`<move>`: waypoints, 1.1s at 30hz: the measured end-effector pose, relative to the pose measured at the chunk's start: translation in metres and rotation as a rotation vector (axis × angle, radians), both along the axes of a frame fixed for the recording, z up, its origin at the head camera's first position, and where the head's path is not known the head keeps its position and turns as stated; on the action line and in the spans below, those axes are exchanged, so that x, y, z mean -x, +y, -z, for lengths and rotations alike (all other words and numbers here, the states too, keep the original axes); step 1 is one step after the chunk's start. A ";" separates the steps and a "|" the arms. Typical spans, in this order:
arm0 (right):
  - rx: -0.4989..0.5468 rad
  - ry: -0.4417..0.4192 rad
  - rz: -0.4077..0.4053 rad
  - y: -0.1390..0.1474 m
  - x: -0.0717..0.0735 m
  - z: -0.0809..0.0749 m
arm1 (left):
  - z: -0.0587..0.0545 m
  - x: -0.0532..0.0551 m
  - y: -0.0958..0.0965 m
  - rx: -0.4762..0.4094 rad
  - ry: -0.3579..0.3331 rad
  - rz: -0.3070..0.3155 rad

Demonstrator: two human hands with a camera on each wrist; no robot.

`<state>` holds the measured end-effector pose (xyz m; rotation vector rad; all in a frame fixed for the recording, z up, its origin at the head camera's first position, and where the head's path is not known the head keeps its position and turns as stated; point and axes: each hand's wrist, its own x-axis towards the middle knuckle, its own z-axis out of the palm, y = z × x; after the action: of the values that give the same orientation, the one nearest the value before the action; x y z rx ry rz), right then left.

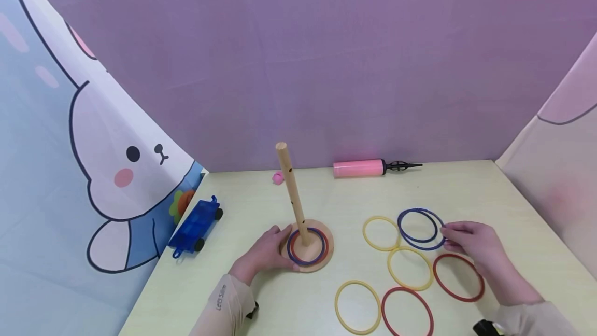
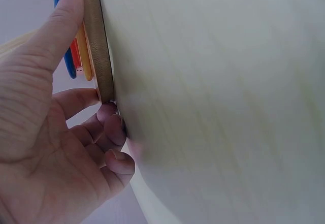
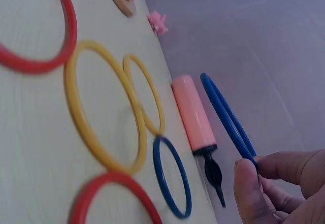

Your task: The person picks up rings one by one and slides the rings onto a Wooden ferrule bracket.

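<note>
**Across the table (image 1: pixel 242 196), two grips well apart**

Our left hand (image 1: pixel 266 251) clasped the wooden stand (image 1: pixel 294 198); a pink pump (image 1: pixel 358 168) lay along the back edge; well right of the stand, our right hand (image 1: pixel 478 243) pinched a raised blue ring (image 3: pixel 233 132).

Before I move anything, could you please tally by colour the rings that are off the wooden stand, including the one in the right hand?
Yellow rings: 3
Red rings: 2
Blue rings: 2, one of them pinched in the right hand
Total: 7
</note>
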<state>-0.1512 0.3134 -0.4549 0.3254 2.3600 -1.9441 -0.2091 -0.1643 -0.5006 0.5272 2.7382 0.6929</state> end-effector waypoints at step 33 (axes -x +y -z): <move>0.153 0.033 -0.332 -0.137 0.004 -0.031 | -0.004 -0.002 0.000 0.000 -0.003 0.000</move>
<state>-0.1550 0.1760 -0.4235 -0.1024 2.1011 -1.9605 -0.2073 -0.1641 -0.4968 0.5261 2.7353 0.6930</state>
